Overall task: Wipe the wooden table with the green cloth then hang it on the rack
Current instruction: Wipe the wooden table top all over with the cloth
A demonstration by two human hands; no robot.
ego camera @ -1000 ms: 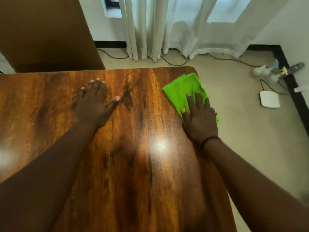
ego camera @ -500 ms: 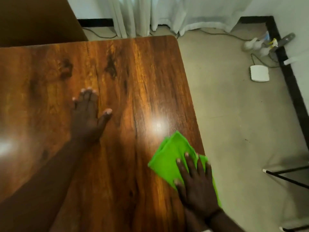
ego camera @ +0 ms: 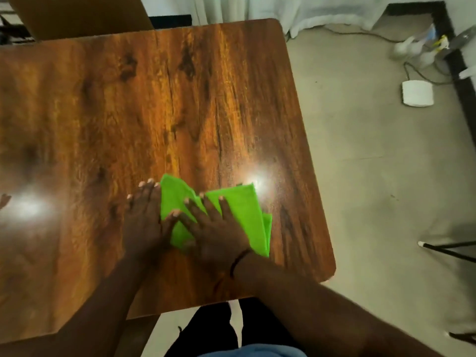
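The wooden table point(ego camera: 180, 112) fills the left and middle of the view, glossy, with two light glares. The green cloth point(ego camera: 242, 207) lies crumpled on it near the front right corner. My right hand point(ego camera: 213, 233) presses flat on the cloth with its fingers spread. My left hand point(ego camera: 144, 222) lies flat on the wood right beside the cloth's left edge, and its thumb rests on the cloth. The two hands touch at the thumbs.
To the right of the table is bare floor with a white box point(ego camera: 417, 93), cables and a black skirting. Thin black bars with a white tip point(ego camera: 453, 249) stick in from the right edge. White curtains point(ego camera: 283, 9) hang behind, and a brown board point(ego camera: 77, 14) stands at the back left.
My right hand has dragged the cloth from the far right corner toward the front edge, then a little left. My left hand has slid back and right until it meets the cloth.
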